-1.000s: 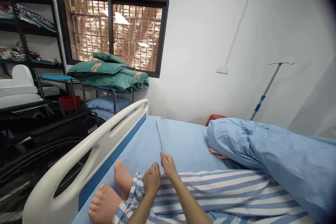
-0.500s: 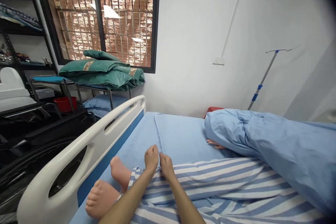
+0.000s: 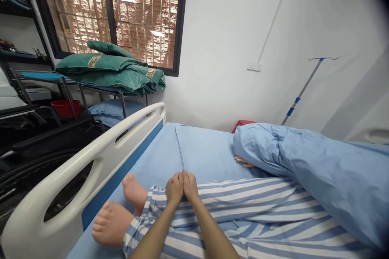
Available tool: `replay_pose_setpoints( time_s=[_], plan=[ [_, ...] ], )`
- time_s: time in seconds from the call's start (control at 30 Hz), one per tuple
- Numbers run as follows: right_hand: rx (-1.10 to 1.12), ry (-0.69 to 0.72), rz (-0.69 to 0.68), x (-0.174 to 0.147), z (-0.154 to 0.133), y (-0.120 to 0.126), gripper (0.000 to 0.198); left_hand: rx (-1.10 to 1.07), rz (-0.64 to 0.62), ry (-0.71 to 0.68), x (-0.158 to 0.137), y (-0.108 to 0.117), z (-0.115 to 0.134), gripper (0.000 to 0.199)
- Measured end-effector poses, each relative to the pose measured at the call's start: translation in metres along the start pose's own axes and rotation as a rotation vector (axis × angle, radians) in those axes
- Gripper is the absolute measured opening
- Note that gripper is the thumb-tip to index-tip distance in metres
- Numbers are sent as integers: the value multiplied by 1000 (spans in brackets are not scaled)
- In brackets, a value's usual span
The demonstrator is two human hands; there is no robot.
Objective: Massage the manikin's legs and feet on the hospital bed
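Side by side over the far lower leg of a manikin, my left hand [image 3: 174, 188] and my right hand [image 3: 190, 184] touch each other. Both are closed with knuckles up, and whatever the fingers hold, if anything, is hidden beneath them. Blue-and-white striped trousers [image 3: 243, 198] cover the manikin's legs, which lie across the bed under my forearms. To the left, the manikin's bare feet [image 3: 111, 224] stick out of the cuffs. Past my hands, the light blue sheet [image 3: 206, 149] spreads toward the wall.
A white bed end board [image 3: 91, 158] rises at the left, beside a black wheelchair [image 3: 45, 149]. Folded blue quilt [image 3: 279, 145] covers the manikin's upper part, one manikin hand [image 3: 244, 162] showing below it. Green bedding [image 3: 118, 73] lies under the window; an IV pole [image 3: 304, 89] stands behind.
My hands have come together and now touch; a small gap parted them before. The view has shifted slightly, with the window and shelf moving up and left.
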State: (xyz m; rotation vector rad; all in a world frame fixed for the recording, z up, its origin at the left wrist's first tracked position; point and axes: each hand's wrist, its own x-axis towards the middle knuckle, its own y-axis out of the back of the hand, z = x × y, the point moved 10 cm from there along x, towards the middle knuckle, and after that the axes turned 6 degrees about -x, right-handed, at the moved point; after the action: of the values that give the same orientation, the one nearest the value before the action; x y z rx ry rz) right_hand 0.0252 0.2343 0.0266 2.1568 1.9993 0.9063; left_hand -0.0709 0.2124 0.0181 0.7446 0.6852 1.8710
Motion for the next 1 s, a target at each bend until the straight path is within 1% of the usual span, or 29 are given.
replay_pose_setpoints(
  time_s=[0.1, 0.17, 0.23, 0.33, 0.43, 0.53, 0.67, 0.73, 0.8, 0.9, 0.97, 1.0],
  plan=[
    [-52, 10, -54, 7, -2, -1, 42, 48, -9, 26, 0, 3, 1, 34],
    [-126, 58, -101, 16, -8, 3, 43, 80, -29, -11, -2, 2, 7, 34],
    [-196, 117, -112, 27, -18, 13, 44, 108, -47, -53, -4, 0, 13, 34],
    [-229, 142, -72, 39, -25, 33, 45, 116, -54, -20, -6, -2, 11, 36],
    [-212, 105, -49, 37, -15, 40, 45, 127, -44, -10, -5, -5, 11, 39],
    [-206, 94, -66, 24, 0, 33, 44, 140, -28, -45, -4, -9, 12, 39],
    [-188, 53, 16, 13, 15, 39, 44, 149, -24, -73, -5, -14, 12, 38],
    [-173, 42, 23, 13, 17, 42, 45, 118, -36, -91, -2, -16, 15, 38],
    [-164, 51, 14, 14, 15, 43, 46, 39, -43, -75, 5, -13, 20, 41],
    [-164, 49, 26, 15, 14, 45, 46, -108, 17, -7, 21, 3, 30, 48],
    [-163, 49, 23, 15, 13, 45, 46, -187, 60, -5, 28, 11, 40, 52],
    [-161, 48, 23, 14, 14, 46, 47, -214, 61, -20, 29, 11, 45, 53]
  ],
)
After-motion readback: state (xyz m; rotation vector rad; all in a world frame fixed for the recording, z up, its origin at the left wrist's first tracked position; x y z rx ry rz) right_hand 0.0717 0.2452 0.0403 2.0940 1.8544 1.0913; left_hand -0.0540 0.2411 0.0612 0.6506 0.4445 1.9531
